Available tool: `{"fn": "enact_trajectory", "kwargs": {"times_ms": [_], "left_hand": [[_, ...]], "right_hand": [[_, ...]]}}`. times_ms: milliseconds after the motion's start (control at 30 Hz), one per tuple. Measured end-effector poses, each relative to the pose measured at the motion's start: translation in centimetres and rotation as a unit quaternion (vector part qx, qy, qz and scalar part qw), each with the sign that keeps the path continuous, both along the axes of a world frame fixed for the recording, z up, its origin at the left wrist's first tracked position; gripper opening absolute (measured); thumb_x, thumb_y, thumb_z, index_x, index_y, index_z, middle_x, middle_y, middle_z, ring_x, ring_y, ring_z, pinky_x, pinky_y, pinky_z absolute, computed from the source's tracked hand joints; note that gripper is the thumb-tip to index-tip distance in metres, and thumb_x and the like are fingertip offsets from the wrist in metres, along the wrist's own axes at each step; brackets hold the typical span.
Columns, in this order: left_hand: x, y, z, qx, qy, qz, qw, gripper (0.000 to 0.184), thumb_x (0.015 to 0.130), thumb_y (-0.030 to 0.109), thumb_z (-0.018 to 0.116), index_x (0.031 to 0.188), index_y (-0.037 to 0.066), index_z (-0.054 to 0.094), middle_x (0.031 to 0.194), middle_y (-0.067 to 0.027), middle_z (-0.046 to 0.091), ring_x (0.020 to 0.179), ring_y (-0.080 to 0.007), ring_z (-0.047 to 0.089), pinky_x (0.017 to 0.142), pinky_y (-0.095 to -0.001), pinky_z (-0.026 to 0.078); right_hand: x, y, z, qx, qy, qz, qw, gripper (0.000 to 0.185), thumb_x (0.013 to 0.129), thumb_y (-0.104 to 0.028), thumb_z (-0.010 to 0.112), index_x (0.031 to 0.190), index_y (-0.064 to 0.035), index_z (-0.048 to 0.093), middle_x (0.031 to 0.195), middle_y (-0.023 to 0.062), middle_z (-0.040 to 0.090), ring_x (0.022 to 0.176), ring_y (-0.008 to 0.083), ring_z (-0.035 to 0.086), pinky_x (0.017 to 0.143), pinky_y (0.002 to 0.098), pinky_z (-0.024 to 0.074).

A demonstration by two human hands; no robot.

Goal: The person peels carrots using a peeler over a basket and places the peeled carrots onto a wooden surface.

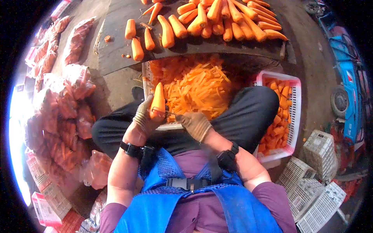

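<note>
My left hand (143, 115), in a striped work glove, is closed around a thick carrot (157, 101) that stands nearly upright. My right hand (195, 125), gloved too, grips a small thin tool, apparently a peeler (170, 113), whose end meets the lower part of the carrot. Its exact shape is mostly hidden by the glove. Just beyond both hands, a white crate (147, 79) between my knees holds a heap of orange carrot peelings (198, 87).
Whole carrots (217, 19) lie on a dark board (116, 46) ahead. A pink-and-white basket (296, 105) of carrot chunks stands right of my knee. Bagged carrots (62, 120) pile up at left. Plastic crates (318, 151) and a blue vehicle (347, 77) are at right.
</note>
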State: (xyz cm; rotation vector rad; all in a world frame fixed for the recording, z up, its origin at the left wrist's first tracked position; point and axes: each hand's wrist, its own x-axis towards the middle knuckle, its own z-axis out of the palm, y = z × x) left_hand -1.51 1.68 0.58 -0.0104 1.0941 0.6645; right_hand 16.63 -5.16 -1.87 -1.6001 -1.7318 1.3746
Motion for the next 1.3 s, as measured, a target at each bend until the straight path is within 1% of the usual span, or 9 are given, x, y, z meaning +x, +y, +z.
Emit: {"fn": "enact_trajectory", "kwargs": {"times_ms": [200,400,567,667,700,900,1000,1100,1300], "left_hand": [[-0.9,-2.9,4.7,0.026,0.02,-0.147,0.989,0.039,0.084,0.039,0.05,0.099,0.002,0.051,0.079,-0.0083,0.057,0.066,-0.0167,0.056,0.058,-0.0258,0.047],[-1.6,-6.0,7.9,0.012,0.042,-0.033,0.998,0.045,0.084,0.041,0.05,0.101,-0.001,0.052,0.079,-0.008,0.059,0.065,-0.0166,0.057,0.06,-0.0252,0.048],[-1.9,-3.3,4.1,0.0,-0.009,-0.005,1.0,0.046,0.081,0.047,0.052,0.093,0.003,0.052,0.073,-0.0086,0.058,0.059,-0.0184,0.058,0.053,-0.0276,0.05],[-1.2,-1.9,3.5,-0.006,-0.005,0.011,1.0,0.045,0.082,0.047,0.049,0.098,0.005,0.049,0.077,-0.0084,0.056,0.066,-0.0199,0.055,0.058,-0.0315,0.048],[-1.9,-1.5,1.7,-0.032,-0.08,0.013,0.996,0.044,0.082,0.045,0.051,0.1,0.005,0.05,0.081,-0.0072,0.057,0.068,-0.02,0.056,0.063,-0.0315,0.048],[0.3,0.1,1.6,0.004,-0.012,0.024,1.0,0.046,0.083,0.044,0.048,0.102,0.002,0.05,0.078,-0.0092,0.06,0.061,-0.0199,0.059,0.053,-0.0299,0.051],[0.1,0.0,1.4,-0.012,-0.073,-0.014,0.997,0.04,0.083,0.042,0.05,0.1,0.005,0.051,0.082,-0.0077,0.058,0.07,-0.0199,0.057,0.064,-0.0308,0.048],[-0.4,-1.2,2.5,0.025,-0.04,-0.111,0.993,0.04,0.083,0.041,0.049,0.1,0.004,0.05,0.081,-0.0093,0.058,0.066,-0.0206,0.058,0.06,-0.0293,0.048],[-1.0,-6.1,8.2,0.004,0.028,-0.067,0.997,0.045,0.085,0.042,0.048,0.102,0.001,0.05,0.078,-0.0086,0.057,0.064,-0.0176,0.056,0.058,-0.0258,0.047]], "right_hand": [[0.2,0.6,-0.5,0.018,-0.056,-0.012,0.998,0.055,0.085,-0.051,0.038,0.073,-0.0019,0.058,0.067,0.0204,0.055,0.064,0.0367,0.054,0.054,0.0397,0.0404],[0.2,1.6,-0.9,-0.006,-0.074,-0.074,0.994,0.058,0.083,-0.052,0.04,0.066,0.0001,0.057,0.059,0.0212,0.051,0.055,0.0355,0.052,0.051,0.0401,0.0394],[0.1,1.3,1.4,-0.021,-0.005,-0.015,1.0,0.061,0.082,-0.057,0.034,0.072,-0.0035,0.061,0.065,0.0221,0.055,0.063,0.0378,0.055,0.056,0.0437,0.0418],[-0.1,0.4,0.6,0.013,0.01,-0.02,1.0,0.059,0.083,-0.054,0.038,0.068,-0.0017,0.058,0.058,0.0188,0.051,0.056,0.032,0.052,0.053,0.0392,0.0397],[-0.2,0.2,0.1,0.019,0.01,-0.023,1.0,0.058,0.083,-0.053,0.039,0.066,-0.0008,0.057,0.055,0.0173,0.049,0.053,0.0292,0.05,0.052,0.0372,0.0388],[0.0,0.5,1.1,-0.018,0.004,0.019,1.0,0.055,0.084,-0.052,0.038,0.071,-0.0022,0.058,0.061,0.019,0.053,0.058,0.0325,0.053,0.054,0.0381,0.0399],[-0.2,0.3,0.6,0.02,0.026,-0.03,0.999,0.056,0.085,-0.052,0.037,0.07,-0.0018,0.057,0.062,0.0197,0.053,0.06,0.0348,0.053,0.054,0.0389,0.0396],[-0.1,0.8,0.6,0.015,0.008,-0.038,0.999,0.057,0.084,-0.052,0.037,0.068,-0.0007,0.056,0.061,0.0205,0.053,0.06,0.0363,0.052,0.054,0.0398,0.0392],[0.6,1.4,-2.1,-0.036,-0.083,-0.066,0.994,0.064,0.083,-0.058,0.032,0.069,-0.0016,0.059,0.062,0.0228,0.053,0.062,0.0387,0.053,0.055,0.044,0.0395]]}}
